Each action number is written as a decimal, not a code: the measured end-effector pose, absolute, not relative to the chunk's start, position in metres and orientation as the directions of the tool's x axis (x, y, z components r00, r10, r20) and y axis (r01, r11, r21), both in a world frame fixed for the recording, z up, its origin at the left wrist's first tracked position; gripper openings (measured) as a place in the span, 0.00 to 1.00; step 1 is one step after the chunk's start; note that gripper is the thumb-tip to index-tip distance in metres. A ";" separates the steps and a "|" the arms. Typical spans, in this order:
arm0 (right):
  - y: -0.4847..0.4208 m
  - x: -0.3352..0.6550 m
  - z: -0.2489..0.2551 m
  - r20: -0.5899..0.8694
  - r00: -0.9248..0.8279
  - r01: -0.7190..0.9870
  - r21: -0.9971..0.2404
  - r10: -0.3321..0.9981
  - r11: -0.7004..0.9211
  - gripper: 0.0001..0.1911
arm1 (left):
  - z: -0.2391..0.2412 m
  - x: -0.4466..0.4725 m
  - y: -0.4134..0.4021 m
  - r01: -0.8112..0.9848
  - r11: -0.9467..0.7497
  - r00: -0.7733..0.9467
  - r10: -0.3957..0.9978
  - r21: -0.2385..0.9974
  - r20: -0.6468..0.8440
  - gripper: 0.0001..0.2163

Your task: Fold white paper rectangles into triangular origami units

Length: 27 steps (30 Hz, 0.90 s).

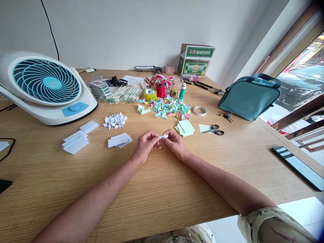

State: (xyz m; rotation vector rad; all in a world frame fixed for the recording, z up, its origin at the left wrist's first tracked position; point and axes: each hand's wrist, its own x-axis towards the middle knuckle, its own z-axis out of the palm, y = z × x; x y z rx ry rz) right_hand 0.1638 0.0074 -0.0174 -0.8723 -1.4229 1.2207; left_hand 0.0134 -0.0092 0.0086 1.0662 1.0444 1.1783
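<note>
A small piece of folded white paper is pinched between both hands above the middle of the table. My left hand grips its left end with thumb and forefinger, and my right hand has the other end; the fingers cover much of it. Left of my hands lie a few flat white paper slips and a heap of folded white paper triangles. More white strips are fanned out farther left. Pale green paper sheets are stacked just beyond my right hand, with black-handled scissors beside them.
A white and blue fan stands at the left. Colourful folded paper pieces, a tape roll and a glue bottle lie beyond my hands. At the right are a teal bag, keys and a phone.
</note>
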 end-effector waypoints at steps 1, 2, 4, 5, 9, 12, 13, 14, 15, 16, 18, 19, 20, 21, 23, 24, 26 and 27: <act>0.007 0.164 -0.017 0.235 -0.214 -0.096 -0.971 0.948 0.219 0.14 | 0.008 0.013 -0.009 -0.189 0.078 0.098 0.993 0.979 -0.060 0.10; 0.007 0.164 -0.016 0.231 -0.214 -0.104 -0.971 0.949 0.213 0.14 | 0.007 0.013 -0.009 -0.203 0.082 0.107 0.992 0.976 -0.061 0.10; 0.006 0.164 -0.015 0.220 -0.215 -0.122 -0.973 0.951 0.197 0.15 | 0.005 0.013 -0.009 -0.235 0.088 0.131 0.990 0.968 -0.058 0.10; 0.006 0.163 -0.015 0.215 -0.218 -0.133 -0.973 0.952 0.190 0.15 | 0.005 0.012 -0.009 -0.250 0.090 0.142 0.988 0.964 -0.055 0.09; 0.003 0.162 -0.012 0.205 -0.245 -0.205 -0.966 0.948 0.156 0.15 | 0.005 0.012 -0.010 -0.291 0.101 0.165 0.985 0.951 -0.054 0.09; 0.000 0.161 -0.009 0.199 -0.267 -0.248 -0.960 0.943 0.133 0.15 | 0.006 0.012 -0.011 -0.327 0.136 0.191 0.979 0.935 -0.076 0.09; -0.001 0.161 -0.009 0.198 -0.269 -0.253 -0.959 0.942 0.129 0.14 | 0.006 0.012 -0.010 -0.342 0.156 0.202 0.975 0.927 -0.089 0.09; -0.002 0.161 -0.008 0.197 -0.270 -0.254 -0.959 0.943 0.128 0.14 | 0.007 0.012 -0.010 -0.358 0.179 0.215 0.971 0.916 -0.106 0.09; -0.002 0.161 -0.008 0.195 -0.270 -0.251 -0.960 0.943 0.127 0.14 | 0.007 0.011 -0.010 -0.371 0.207 0.231 0.965 0.905 -0.126 0.09; -0.002 0.161 -0.008 0.195 -0.270 -0.247 -0.960 0.943 0.128 0.14 | 0.007 0.011 -0.009 -0.384 0.235 0.248 0.958 0.893 -0.145 0.09; -0.002 0.161 -0.009 0.203 -0.272 -0.244 -0.960 0.941 0.137 0.14 | 0.008 0.010 -0.009 -0.410 0.286 0.286 0.942 0.866 -0.176 0.09; -0.002 0.161 -0.010 0.212 -0.273 -0.246 -0.958 0.938 0.144 0.13 | 0.008 0.009 -0.008 -0.423 0.306 0.304 0.935 0.853 -0.184 0.08; -0.002 0.161 -0.011 0.220 -0.275 -0.252 -0.956 0.936 0.151 0.13 | 0.008 0.009 -0.008 -0.435 0.319 0.319 0.929 0.842 -0.187 0.08; -0.002 0.161 -0.012 0.227 -0.277 -0.259 -0.953 0.934 0.155 0.12 | 0.009 0.009 -0.008 -0.444 0.326 0.330 0.925 0.835 -0.186 0.07; -0.001 0.160 -0.013 0.231 -0.286 -0.274 -0.950 0.930 0.152 0.12 | 0.010 0.009 -0.008 -0.442 0.326 0.344 0.922 0.835 -0.178 0.06; -0.001 0.160 -0.013 0.229 -0.292 -0.283 -0.948 0.929 0.145 0.12 | 0.011 0.009 -0.008 -0.431 0.319 0.349 0.922 0.844 -0.170 0.06; -0.002 0.160 -0.012 0.223 -0.304 -0.301 -0.945 0.926 0.129 0.13 | 0.011 0.009 -0.008 -0.390 0.285 0.349 0.926 0.875 -0.146 0.05; -0.002 0.160 -0.012 0.221 -0.309 -0.310 -0.943 0.925 0.122 0.13 | 0.011 0.008 -0.008 -0.367 0.263 0.344 0.930 0.892 -0.132 0.05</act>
